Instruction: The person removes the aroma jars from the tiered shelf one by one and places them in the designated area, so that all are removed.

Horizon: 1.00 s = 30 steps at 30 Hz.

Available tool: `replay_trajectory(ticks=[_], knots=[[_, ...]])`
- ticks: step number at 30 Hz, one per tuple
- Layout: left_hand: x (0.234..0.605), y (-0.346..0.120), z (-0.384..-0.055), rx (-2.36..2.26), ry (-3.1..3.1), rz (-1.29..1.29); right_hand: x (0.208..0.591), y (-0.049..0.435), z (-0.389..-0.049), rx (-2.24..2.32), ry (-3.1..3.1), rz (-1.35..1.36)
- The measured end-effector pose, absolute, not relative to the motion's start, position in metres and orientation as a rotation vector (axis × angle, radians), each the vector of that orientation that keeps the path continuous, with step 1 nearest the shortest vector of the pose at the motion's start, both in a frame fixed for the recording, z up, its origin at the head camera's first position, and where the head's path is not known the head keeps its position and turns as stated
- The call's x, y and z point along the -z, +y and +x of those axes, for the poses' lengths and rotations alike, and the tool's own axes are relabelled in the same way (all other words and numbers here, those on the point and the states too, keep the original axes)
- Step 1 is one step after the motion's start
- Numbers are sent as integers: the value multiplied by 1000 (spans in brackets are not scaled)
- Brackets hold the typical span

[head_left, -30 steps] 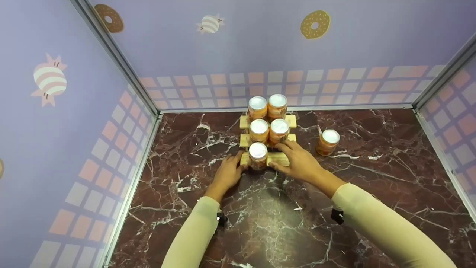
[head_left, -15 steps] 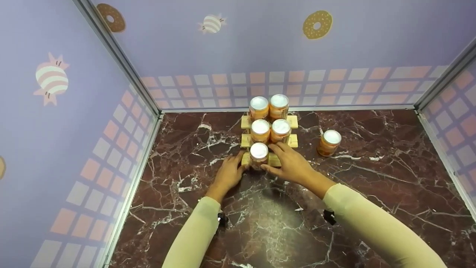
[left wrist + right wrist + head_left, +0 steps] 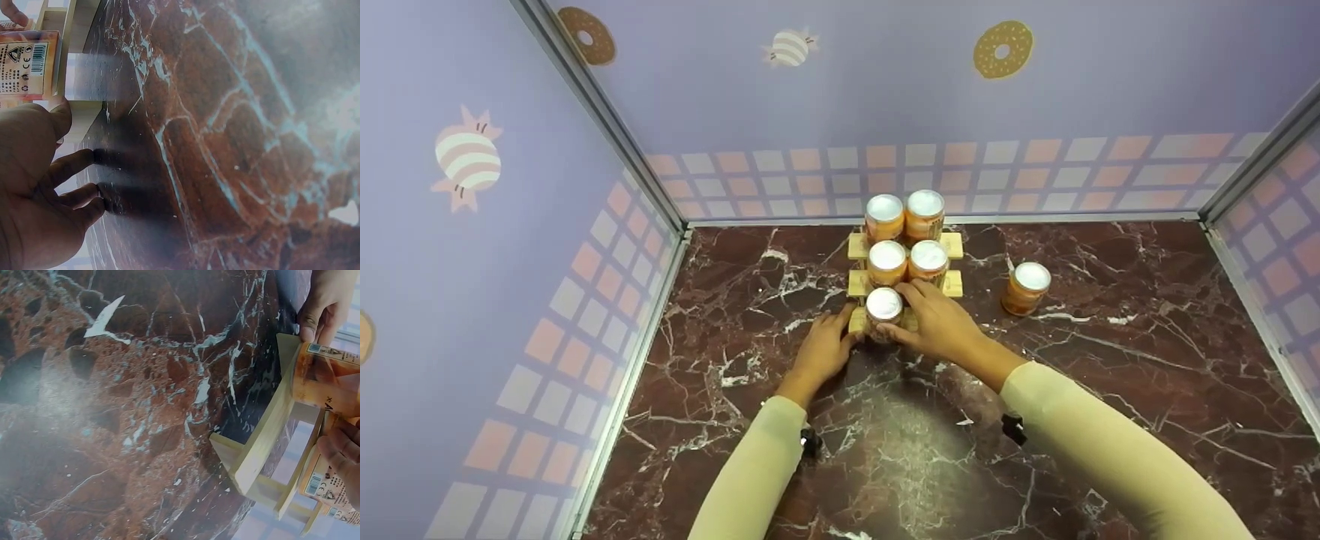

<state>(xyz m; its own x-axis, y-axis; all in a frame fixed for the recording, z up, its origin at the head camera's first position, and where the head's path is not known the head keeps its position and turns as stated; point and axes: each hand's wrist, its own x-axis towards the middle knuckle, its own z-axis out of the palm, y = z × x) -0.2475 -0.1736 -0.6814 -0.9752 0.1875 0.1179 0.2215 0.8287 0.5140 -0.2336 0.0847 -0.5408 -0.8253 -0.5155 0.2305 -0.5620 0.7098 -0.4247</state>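
A tiered pale wooden rack point(image 3: 953, 283) holds several lidded jars with orange contents: two on the back tier, two on the middle and one front jar point(image 3: 883, 303). My right hand point(image 3: 943, 324) grips that front jar from the right, thumb at its front and fingertips behind it, beside a middle-tier jar point(image 3: 315, 478). At the left end of the front tier, my left hand point(image 3: 820, 349) touches the rack. Its thumb point(image 3: 63, 118) lies close under the labelled jar point(image 3: 28, 64) in the left wrist view, other fingers extended down to the table.
Another lidded jar point(image 3: 1026, 289) stands alone on the dark marbled table point(image 3: 1110, 375), to the right of the rack. Purple patterned walls close off the back point(image 3: 840, 97), left point(image 3: 547, 300) and right point(image 3: 1282, 247) sides. The rack stands near the back wall.
My right hand has moved left along the front tier to the front jar, its thumb now overlapping it. The left hand stays at the rack's left end, and the jars have not moved.
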Motion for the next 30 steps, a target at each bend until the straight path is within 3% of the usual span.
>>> replay_trajectory(ticks=[30], knots=[[683, -173, -249, 789, -2981, -333, 540, 72, -234, -797, -2853, 790]])
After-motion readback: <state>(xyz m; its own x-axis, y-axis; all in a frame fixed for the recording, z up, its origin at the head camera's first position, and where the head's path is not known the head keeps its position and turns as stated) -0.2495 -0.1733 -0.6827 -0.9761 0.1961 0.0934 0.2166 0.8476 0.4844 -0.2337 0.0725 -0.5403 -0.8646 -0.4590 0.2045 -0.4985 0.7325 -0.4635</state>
